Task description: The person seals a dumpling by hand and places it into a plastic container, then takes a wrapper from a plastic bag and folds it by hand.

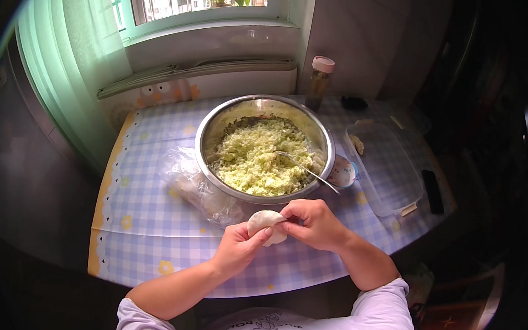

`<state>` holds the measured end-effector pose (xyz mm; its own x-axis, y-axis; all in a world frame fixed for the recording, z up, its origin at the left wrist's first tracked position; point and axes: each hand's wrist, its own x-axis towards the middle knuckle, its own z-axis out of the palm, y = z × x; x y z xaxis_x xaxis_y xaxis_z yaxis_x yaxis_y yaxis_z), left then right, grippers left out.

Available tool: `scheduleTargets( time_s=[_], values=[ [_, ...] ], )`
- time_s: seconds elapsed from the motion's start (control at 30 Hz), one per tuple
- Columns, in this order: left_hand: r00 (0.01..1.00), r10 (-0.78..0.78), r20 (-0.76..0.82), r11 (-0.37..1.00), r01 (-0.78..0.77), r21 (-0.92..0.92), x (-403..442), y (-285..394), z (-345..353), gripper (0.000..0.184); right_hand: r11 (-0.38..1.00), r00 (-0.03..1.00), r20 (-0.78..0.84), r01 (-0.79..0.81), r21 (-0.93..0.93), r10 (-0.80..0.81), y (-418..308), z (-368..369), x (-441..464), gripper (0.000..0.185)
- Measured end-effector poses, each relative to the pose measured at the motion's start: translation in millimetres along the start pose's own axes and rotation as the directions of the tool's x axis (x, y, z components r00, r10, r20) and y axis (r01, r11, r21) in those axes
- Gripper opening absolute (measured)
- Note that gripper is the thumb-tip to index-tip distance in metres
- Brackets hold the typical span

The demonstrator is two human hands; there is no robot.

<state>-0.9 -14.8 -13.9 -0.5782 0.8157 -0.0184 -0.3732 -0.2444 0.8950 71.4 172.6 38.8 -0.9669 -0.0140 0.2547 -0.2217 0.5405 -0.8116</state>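
Note:
Between my hands, just in front of the bowl, is a round white dumpling wrapper (pixel 266 220). My left hand (pixel 238 245) grips its left side, thumb lying across the front. The fingers of my right hand (pixel 310 222) pinch its right edge. Whether filling lies inside the wrapper I cannot tell. Behind my hands stands a large steel bowl (pixel 206 171) of chopped pale-green filling (pixel 260 156). A metal spoon (pixel 315 175) rests in the filling, its handle over the bowl's right rim. Left of the bowl lies a clear plastic bag (pixel 196 189) with pale dough-like contents.
To the right is a clear plastic container (pixel 390 176) with one dumpling (pixel 356 144) at its far left corner. A small patterned dish (pixel 342 171) sits beside the bowl. A pink-lidded bottle (pixel 319 81) stands behind. A dark object (pixel 432 192) lies near the right edge of the checked tablecloth (pixel 140 201).

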Motion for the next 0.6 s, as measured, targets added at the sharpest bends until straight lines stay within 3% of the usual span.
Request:
scheduleTargets(
  time_s=[0.17, 0.27, 0.6],
  values=[
    [1.0, -0.021, 0.008, 0.998, 0.02, 0.052, -0.3, 0.3, -1.1, 0.024, 0.988, 0.991, -0.033, 0.123, -0.089, -0.127, 1.3, -0.6, 0.6, 0.009],
    [1.0, -0.016, 0.007, 0.999, 0.016, 0.052, -0.1, 0.7, -0.7, 0.024, 0.997, 0.997, -0.01, 0.078, -0.022, -0.079, -4.3, -2.4, 1.5, 0.009],
    [1.0, -0.012, -0.008, 0.999, 0.012, 0.04, -0.2, -1.4, -0.5, 0.024, 0.979, 0.984, -0.022, 0.175, -0.102, -0.178, -0.3, -1.5, 1.8, 0.009]
  ],
)
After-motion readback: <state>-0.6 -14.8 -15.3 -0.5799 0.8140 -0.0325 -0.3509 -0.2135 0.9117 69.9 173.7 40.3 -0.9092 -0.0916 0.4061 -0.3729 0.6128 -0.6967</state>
